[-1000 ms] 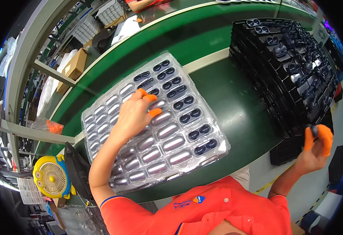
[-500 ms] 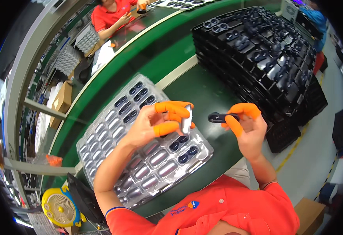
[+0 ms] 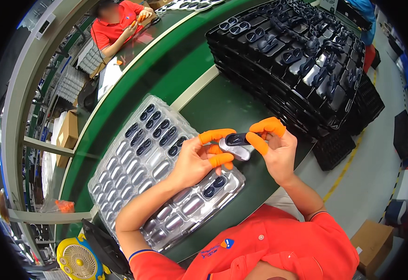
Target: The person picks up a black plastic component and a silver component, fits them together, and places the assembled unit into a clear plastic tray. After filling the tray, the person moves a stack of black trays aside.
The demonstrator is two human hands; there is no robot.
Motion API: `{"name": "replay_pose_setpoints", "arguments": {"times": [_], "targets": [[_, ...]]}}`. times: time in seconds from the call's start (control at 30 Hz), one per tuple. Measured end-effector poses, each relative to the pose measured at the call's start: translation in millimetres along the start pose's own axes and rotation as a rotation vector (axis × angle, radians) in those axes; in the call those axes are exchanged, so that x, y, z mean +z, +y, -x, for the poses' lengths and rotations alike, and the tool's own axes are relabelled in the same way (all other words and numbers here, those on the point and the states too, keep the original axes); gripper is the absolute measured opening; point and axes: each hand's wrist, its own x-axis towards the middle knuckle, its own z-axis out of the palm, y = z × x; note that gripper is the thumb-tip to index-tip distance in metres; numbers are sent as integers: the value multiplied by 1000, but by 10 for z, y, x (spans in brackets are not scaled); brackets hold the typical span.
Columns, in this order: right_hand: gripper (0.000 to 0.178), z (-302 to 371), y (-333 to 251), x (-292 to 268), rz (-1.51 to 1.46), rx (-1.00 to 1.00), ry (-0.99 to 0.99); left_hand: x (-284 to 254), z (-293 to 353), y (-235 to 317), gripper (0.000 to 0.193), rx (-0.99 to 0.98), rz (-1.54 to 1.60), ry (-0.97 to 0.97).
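Observation:
Orange finger cots cover several fingertips of both hands. My left hand [image 3: 192, 161] has its fingers closed on a pale silvery oblong piece [image 3: 240, 153], tilted over the right end of a clear plastic tray [image 3: 192, 206]. Between the thumb and fingers of my right hand [image 3: 279, 151] is a flat black oblong part [image 3: 236, 139] with rounded ends. It lies across the upper side of the silvery piece, seemingly touching it. Dark two-ringed parts [image 3: 150, 115] fill several tray pockets at the far end; another sits by the near right corner.
Stacked black trays [image 3: 278, 79] with loose dark parts on top stand at the far right of the green bench [image 3: 204, 105]. A yellow fan [image 3: 79, 259] is at lower left, and a cardboard box [image 3: 374, 245] at lower right. Across the bench sits a person in red [image 3: 120, 28].
My right hand has moved left, bringing the black part onto the silvery piece. My left hand has turned that piece from nearly edge-on to flatter. The whole view has shifted slightly.

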Motion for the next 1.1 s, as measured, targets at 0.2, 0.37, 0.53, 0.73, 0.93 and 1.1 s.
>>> {"name": "replay_pose_setpoints", "arguments": {"times": [0.2,0.37,0.53,0.73,0.93,1.1], "targets": [[18,82,19,59,250,-152,35,52,23,-67,37,107,169,30],[16,96,-21,65,235,-119,19,60,43,-89,38,188,188,34],[15,91,-29,56,234,-123,12,59,53,-97,38,203,181,22],[14,115,-65,77,323,-231,40,60,55,-92,39,218,188,-1],[16,72,-38,29,113,-50,-14,66,35,-125,39,242,199,12],[19,138,17,54,268,-168,-75,62,2,-211,31,270,230,72]]}}
